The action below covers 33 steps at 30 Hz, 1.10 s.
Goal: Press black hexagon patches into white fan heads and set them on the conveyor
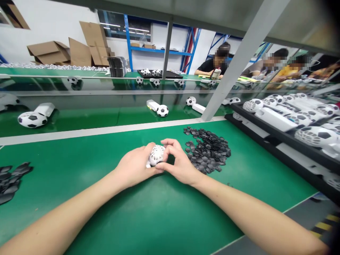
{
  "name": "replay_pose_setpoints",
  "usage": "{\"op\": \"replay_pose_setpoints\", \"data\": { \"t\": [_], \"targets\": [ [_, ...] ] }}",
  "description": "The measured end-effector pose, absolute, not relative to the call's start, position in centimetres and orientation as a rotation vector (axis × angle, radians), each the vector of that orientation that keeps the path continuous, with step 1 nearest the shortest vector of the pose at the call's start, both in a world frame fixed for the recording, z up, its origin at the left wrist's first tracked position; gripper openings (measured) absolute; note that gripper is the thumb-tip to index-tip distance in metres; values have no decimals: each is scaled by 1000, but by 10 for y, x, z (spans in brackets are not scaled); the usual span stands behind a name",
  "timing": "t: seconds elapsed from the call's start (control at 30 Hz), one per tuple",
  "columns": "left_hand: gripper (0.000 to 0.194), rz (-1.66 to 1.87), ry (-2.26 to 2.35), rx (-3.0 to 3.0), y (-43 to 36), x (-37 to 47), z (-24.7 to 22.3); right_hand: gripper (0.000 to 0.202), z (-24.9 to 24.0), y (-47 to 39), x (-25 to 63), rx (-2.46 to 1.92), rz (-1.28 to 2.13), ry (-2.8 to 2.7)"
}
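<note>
Over the green tabletop, my left hand [136,163] is closed around a white soccer-ball-shaped piece [157,154] with a cut-out lattice face. Part of its white body shows under my left fingers. My right hand [178,160] curls in from the other side, its thumb and bent fingers against the ball. A dark patch shows low on the ball by my right thumb; whether the fingers pinch a separate small part is hidden. To the right of this hand lies a pile of small black patches [209,150].
More black pieces [13,180] lie at the left edge. Stacked black trays [268,136] with white ball-headed units stand at right. Beyond the pale ledge, a conveyor [106,115] carries similar units [162,110]. A slanted metal post [239,63] rises ahead. Several co-workers [215,63] sit across.
</note>
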<state>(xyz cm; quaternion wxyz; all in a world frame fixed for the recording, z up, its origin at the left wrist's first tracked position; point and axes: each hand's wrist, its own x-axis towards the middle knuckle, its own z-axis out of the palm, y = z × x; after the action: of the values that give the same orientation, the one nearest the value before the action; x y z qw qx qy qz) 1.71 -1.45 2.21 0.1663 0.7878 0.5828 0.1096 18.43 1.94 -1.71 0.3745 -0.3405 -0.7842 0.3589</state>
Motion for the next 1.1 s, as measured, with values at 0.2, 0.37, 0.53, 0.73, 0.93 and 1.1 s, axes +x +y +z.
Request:
{"op": "replay_pose_setpoints", "data": {
  "t": [0.2, 0.37, 0.53, 0.73, 0.93, 1.1],
  "targets": [
    [39, 352, 1671, 2325, -14, 15, 15, 60, -20, 19, 184, -935, 1081, -2017],
    [37, 300, 1715, 2313, -13, 15, 14, 54, -11, 29, 186, -927, 1039, -2108],
    [49, 246, 1721, 2249, -10, 12, 14, 19, 9, 66, 226, -1311, 763, -2234],
    [61, 202, 1686, 2410, -7, 6, 13, 6, 4, 92, 261, -1673, 568, -2246],
    [61, 307, 1603, 2527, -3, 1, 9, 11, 4, 84, 252, -1475, 565, -2331],
    [63, 341, 1566, 2506, -3, 2, 9, 5, 12, 63, 236, -1167, 757, -2328]
  ]
}}
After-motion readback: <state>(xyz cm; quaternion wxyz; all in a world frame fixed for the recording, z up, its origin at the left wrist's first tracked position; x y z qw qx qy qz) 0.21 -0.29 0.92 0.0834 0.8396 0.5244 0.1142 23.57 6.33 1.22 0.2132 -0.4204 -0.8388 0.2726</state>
